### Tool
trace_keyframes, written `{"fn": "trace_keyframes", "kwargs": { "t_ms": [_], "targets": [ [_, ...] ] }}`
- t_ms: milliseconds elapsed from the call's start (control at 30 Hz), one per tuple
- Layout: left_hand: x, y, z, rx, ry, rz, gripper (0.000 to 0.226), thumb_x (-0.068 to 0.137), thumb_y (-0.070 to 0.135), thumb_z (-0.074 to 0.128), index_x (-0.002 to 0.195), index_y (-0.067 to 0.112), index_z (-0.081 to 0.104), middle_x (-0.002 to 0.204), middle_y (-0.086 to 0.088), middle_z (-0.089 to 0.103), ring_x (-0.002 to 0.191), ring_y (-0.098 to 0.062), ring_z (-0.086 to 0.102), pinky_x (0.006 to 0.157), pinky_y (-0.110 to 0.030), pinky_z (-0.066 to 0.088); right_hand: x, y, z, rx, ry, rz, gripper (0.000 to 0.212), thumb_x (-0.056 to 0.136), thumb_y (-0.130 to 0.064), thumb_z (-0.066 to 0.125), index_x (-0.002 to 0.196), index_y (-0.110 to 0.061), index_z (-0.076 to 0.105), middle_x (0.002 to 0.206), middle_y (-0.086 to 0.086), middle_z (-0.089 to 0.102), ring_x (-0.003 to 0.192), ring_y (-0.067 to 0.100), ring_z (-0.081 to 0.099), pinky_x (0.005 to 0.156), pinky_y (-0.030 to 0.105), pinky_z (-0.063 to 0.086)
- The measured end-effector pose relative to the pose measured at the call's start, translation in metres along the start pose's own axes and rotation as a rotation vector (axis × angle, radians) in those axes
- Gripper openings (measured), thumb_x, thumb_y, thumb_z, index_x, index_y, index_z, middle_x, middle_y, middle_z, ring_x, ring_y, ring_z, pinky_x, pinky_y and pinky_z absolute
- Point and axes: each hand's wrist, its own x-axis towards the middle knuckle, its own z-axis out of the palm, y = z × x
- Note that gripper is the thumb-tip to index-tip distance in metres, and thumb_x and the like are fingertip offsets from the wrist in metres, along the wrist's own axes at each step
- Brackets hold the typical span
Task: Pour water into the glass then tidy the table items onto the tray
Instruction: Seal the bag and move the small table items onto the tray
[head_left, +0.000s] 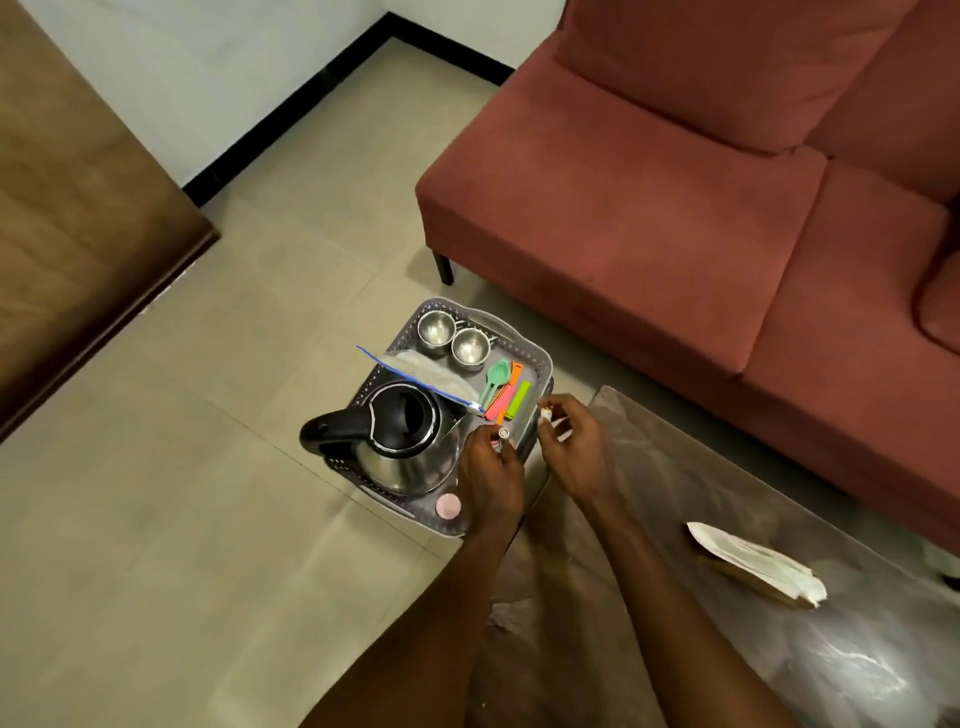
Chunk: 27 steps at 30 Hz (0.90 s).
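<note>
A grey perforated tray (540, 364) stands on the floor by the glass table's corner. In it are a steel kettle (400, 441) with a black handle, two small steel cups (436, 328), a zip bag (431, 375), coloured plastic spoons (506, 391) and a pink lid (448, 505). My left hand (491, 480) hovers over the tray's near right part and pinches a small tube-like item (503, 434). Just to the right, over the tray's rim, my right hand (569, 441) pinches a small white piece (545, 414). No glass is in view.
The glass table (779, 639) fills the lower right, with a white paper packet (753, 564) lying on it. A red sofa (675, 182) stands behind the tray. A brown wooden cabinet (67, 208) is at the left. Beige floor tiles lie between.
</note>
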Motion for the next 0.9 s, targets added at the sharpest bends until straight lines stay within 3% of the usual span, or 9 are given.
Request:
{"fn": "trace_keyframes", "kwargs": {
  "t_ms": [133, 267, 433, 600, 733, 900],
  "targets": [
    [0.016, 0.003, 0.011, -0.074, 0.098, -0.033, 0.016, 0.087, 0.004, 0.057, 0.099, 0.005, 0.068, 0.102, -0.014, 0.067, 0.098, -0.031, 0.061, 0.086, -0.031, 0.047, 0.041, -0.003, 0.006, -0.036, -0.054, -0.045, 0.025, 0.084, -0.017, 0.064, 0.109, -0.023, 0.069, 0.090, -0.009, 0.067, 0.075, 0.011, 0.062, 0.069, 0.028, 0.051],
    [0.031, 0.004, 0.020, -0.170, 0.136, -0.139, 0.018, 0.087, 0.007, 0.061, 0.103, 0.007, 0.071, 0.098, -0.014, 0.073, 0.092, -0.031, 0.067, 0.084, -0.037, 0.054, 0.072, 0.002, 0.015, 0.012, -0.103, -0.014, 0.025, 0.084, -0.015, 0.070, 0.109, -0.017, 0.071, 0.091, -0.004, 0.070, 0.074, 0.007, 0.062, 0.069, 0.021, 0.048],
    [0.042, 0.001, 0.034, -0.280, 0.221, -0.340, 0.020, 0.087, 0.005, 0.062, 0.104, 0.001, 0.072, 0.097, -0.019, 0.073, 0.093, -0.034, 0.068, 0.086, -0.042, 0.055, 0.095, 0.017, 0.026, 0.003, -0.273, -0.016, 0.022, 0.077, -0.007, 0.080, 0.099, -0.006, 0.074, 0.090, 0.003, 0.074, 0.072, 0.005, 0.063, 0.066, 0.010, 0.048],
    [0.045, -0.004, 0.047, -0.159, 0.275, -0.372, 0.023, 0.091, 0.013, 0.058, 0.106, 0.000, 0.069, 0.102, -0.023, 0.070, 0.099, -0.038, 0.064, 0.086, -0.040, 0.051, 0.105, 0.028, 0.039, -0.073, -0.393, -0.083, 0.019, 0.079, 0.004, 0.074, 0.097, -0.002, 0.076, 0.090, 0.009, 0.076, 0.079, 0.016, 0.071, 0.077, 0.026, 0.057],
    [0.046, -0.007, 0.052, -0.136, 0.306, -0.406, 0.025, 0.094, 0.018, 0.056, 0.112, 0.007, 0.069, 0.109, -0.017, 0.070, 0.104, -0.034, 0.063, 0.081, -0.029, 0.043, 0.106, 0.037, 0.049, -0.090, -0.433, -0.095, 0.025, 0.081, 0.008, 0.066, 0.102, -0.003, 0.076, 0.094, 0.010, 0.076, 0.081, 0.015, 0.071, 0.081, 0.031, 0.058],
    [0.045, -0.017, 0.056, -0.113, 0.296, -0.439, 0.029, 0.097, 0.027, 0.053, 0.119, 0.016, 0.067, 0.116, -0.012, 0.069, 0.107, -0.031, 0.063, 0.088, -0.034, 0.047, 0.104, 0.047, 0.055, -0.097, -0.445, -0.120, 0.030, 0.083, 0.005, 0.061, 0.105, -0.008, 0.075, 0.098, 0.005, 0.076, 0.084, 0.015, 0.071, 0.081, 0.033, 0.058]
  ]
}}
